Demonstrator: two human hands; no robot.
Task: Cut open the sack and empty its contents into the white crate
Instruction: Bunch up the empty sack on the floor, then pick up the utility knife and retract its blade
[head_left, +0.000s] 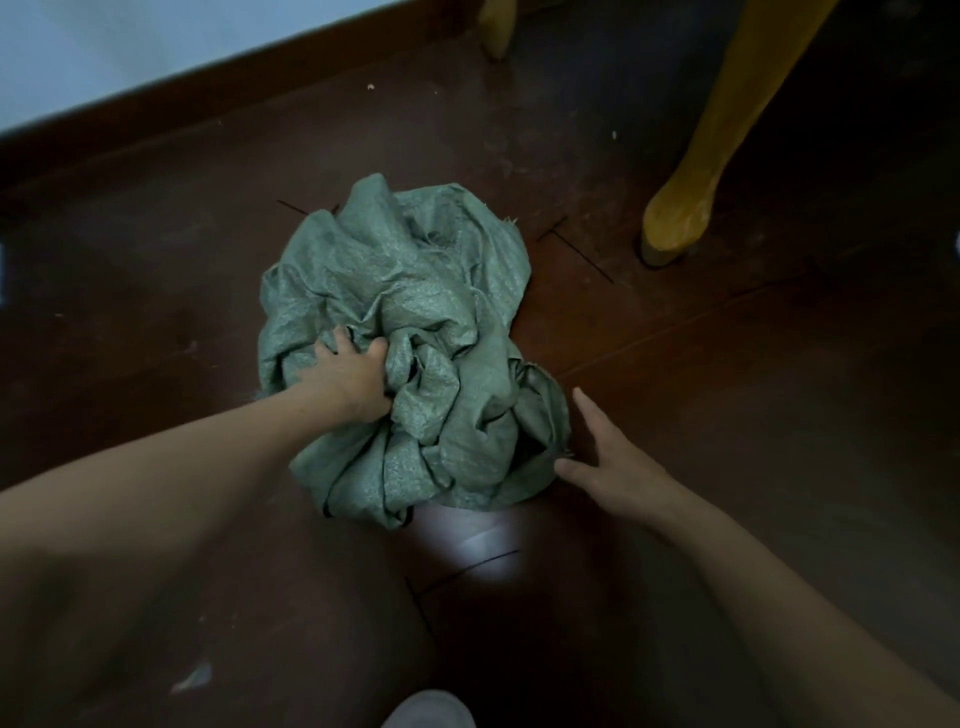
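Now the green woven sack (415, 291) lies crumpled in a heap on the dark brown wooden floor (727, 415), about in the middle of the view. Its cloth is full of deep folds, and some loose threads stand out at its far edge.

The left hand (353, 379) is on the left middle part of the sack. Its fingers are curled into the folds and grip a bunch of the cloth.

The right hand (613, 467) is low beside the near right edge of the sack. Its fingers are straight and close together, pointing away from the person, and they hold nothing. The thumb is spread to the side and its tip meets the edge of the cloth.

Two yellow furniture legs (680, 208) stand on the floor beyond the sack, to the right. A white wall (104, 41) with a dark baseboard runs at the far left. A grey shoe tip (428, 709) shows at the bottom edge.
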